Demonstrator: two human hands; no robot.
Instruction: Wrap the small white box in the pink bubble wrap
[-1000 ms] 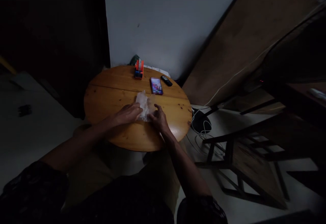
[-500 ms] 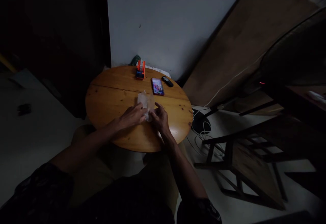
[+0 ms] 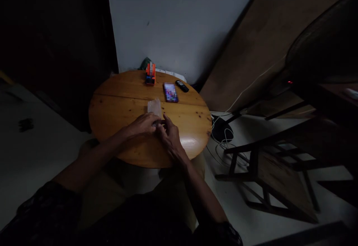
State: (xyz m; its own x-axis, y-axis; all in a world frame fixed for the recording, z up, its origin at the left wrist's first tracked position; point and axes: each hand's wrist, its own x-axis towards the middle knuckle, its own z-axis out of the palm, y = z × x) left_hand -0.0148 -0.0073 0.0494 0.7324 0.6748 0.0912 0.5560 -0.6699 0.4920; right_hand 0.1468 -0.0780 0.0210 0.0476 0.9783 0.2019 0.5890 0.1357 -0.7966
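A pale, translucent sheet that looks like plastic wrap (image 3: 154,106) sticks out beyond my fingers over the wooden table (image 3: 117,108). My left hand (image 3: 145,123) is closed on its near part, fingers curled down and inward. From the right, my right hand (image 3: 169,133) meets it with thumb and fingers pinched at the same near end. The two hands are close together, and the part of the wrap between them is mostly hidden. Whether something lies inside the wrap cannot be made out in the dim light.
Toward the wall stand an orange tape dispenser (image 3: 150,74), a phone with a lit screen (image 3: 170,92) and a black remote control (image 3: 182,86). A wooden chair (image 3: 279,178), a loose white cable (image 3: 223,145) and a fan's dark base (image 3: 222,130) are at the right.
The wrap's right part, which stood up between my hands, has folded down out of sight. My hands have drawn closer together and slightly left in view; the camera has shifted a little.
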